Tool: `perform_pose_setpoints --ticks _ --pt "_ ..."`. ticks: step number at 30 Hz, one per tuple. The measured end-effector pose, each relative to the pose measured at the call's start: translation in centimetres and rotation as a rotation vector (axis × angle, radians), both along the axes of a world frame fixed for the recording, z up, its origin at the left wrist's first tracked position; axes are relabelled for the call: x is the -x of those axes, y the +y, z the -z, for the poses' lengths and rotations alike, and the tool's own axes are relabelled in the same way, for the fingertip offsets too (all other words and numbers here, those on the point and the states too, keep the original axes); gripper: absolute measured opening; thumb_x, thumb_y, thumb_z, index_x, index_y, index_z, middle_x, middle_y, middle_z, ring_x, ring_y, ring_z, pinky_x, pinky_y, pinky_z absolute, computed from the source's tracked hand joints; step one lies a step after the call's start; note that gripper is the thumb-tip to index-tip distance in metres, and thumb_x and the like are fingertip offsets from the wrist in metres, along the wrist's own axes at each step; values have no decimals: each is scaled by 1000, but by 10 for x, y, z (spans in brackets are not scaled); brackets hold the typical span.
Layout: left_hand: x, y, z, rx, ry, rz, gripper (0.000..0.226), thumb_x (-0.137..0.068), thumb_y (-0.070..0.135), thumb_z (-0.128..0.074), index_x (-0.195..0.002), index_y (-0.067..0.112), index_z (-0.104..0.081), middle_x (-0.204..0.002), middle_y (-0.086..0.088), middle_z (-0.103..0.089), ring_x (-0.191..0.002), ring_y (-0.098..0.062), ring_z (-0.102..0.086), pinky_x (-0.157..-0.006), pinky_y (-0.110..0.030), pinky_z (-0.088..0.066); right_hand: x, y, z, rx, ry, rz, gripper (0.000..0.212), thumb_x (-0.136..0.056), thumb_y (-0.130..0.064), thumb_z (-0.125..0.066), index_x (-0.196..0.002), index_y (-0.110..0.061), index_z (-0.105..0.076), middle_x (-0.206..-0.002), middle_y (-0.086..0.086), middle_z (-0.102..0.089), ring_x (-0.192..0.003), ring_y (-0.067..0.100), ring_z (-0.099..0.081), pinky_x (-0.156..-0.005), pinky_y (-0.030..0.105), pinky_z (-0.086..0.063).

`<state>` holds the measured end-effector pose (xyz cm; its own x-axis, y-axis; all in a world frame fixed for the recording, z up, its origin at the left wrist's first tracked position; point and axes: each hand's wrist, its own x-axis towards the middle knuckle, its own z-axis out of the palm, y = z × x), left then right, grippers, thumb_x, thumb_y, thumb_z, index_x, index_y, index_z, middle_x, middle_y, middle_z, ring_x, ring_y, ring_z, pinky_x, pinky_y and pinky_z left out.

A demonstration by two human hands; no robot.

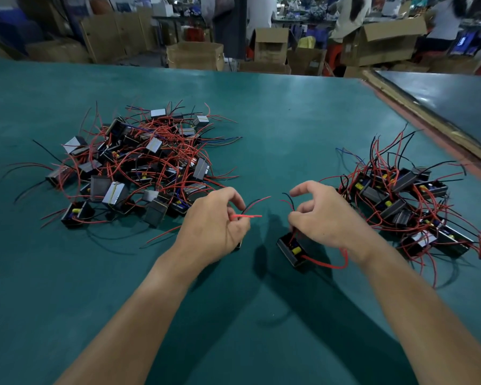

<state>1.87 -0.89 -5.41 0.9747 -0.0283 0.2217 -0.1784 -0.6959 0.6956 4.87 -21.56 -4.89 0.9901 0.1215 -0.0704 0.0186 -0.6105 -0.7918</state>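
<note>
Head view: left hand [214,226] pinches red wire [247,216] pointing right.

Teal-green table [261,120]. Bright red wire [246,216] between the left hand's [214,220] fingers. Below the right hand's [325,215] fingers, a black box [290,250] with a yellow part. Beyond the fingertips, left heap [139,162] and right heap [408,198]: black boxes, red and black wires.

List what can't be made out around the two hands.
Head view, left hand: the part under it, beyond its red wire, is mostly hidden by the palm.
Head view, right hand: its fingertips on the black module wires, hidden by knuckles.
Head view, background workers: blurred.
</note>
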Motion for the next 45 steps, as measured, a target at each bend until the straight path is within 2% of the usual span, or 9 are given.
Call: perform_pose_setpoints --ticks 5,9,15,17,22,29,33,39,45 --pt "-1 -3 -7 177 253 102 31 -72 1 -73 -93 22 -63 -78 4 -60 -44 -3 -46 -52 -20 -39 -2 2 1 37 -36 -23 10 -92 -33 -59 -97 -24 -57 -58 -4 -71 -42 9 -54 -54 28 -46" --pt "3 -4 -12 243 343 161 39 -75 -12 -63 -101 17 -62 -83 0 -58 -43 -3 -42 -46 -14 -37 0 1 -1 1 -108 12 8 -94 -33 -58 -91 -27 -61 -62 -2 -72 -46 13 -60 -57 34 -51" --pt "-2 -1 -11 244 254 9 32 -85 -5 -49 -93 22 -62 -92 -3 -61 -43 -8 -43 -44 -18 -33 3 3 -6 -4 -126 10 18 -96 -30 -58 -82 -21 -65 -56 -1 -69 -43 13 -57 -54 29 -49" --pt "-4 -2 -9 261 210 -14 28 -90 4 -48 -92 27 -65 -86 2 -62 -54 -17 -49 -50 -24 -38 4 4 -7 14 -123 -7 21 -96 -33 -58 -80 -22 -65 -54 -1 -69 -40 12 -54 -50 24 -42" --pt "-3 -10 -2 180 225 54 14 -90 23 -62 -95 31 -73 -80 5 -70 -67 -15 -61 -73 -31 -50 5 5 -6 45 -115 -37 22 -96 -28 -60 -76 -21 -66 -52 -5 -67 -44 11 -53 -53 26 -46" --pt "-2 -13 -1 87 225 29 21 -87 30 -67 -68 22 -68 -52 4 -51 -50 -14 -42 -58 -30 -39 4 3 -5 -65 -122 14 21 -92 -4 -56 -85 -22 -62 -64 -6 -73 -51 8 -64 -63 37 -56" --pt "-2 -11 -2 80 144 -2 13 -90 22 -64 -80 27 -69 -71 2 -62 -52 -14 -47 -60 -28 -44 3 5 -8 -49 -64 -17 33 -86 2 -44 -91 -26 -61 -56 -4 -69 -46 9 -60 -57 28 -53" --pt "2 -10 -9 81 41 -28 36 -83 3 -56 -95 35 -67 -103 4 -55 -66 -16 -53 -72 -29 -47 5 9 -12 -118 22 -64 36 -87 4 -40 -82 -17 -69 -49 -2 -63 -40 11 -53 -48 19 -44" --pt "3 -12 -14 207 0 1 42 -74 -6 -52 -91 29 -69 -75 5 -64 -56 -14 -43 -51 -23 -37 9 10 -13 -157 13 -123 35 -89 1 -40 -82 -16 -69 -42 -3 -51 -39 12 -43 -46 22 -41"
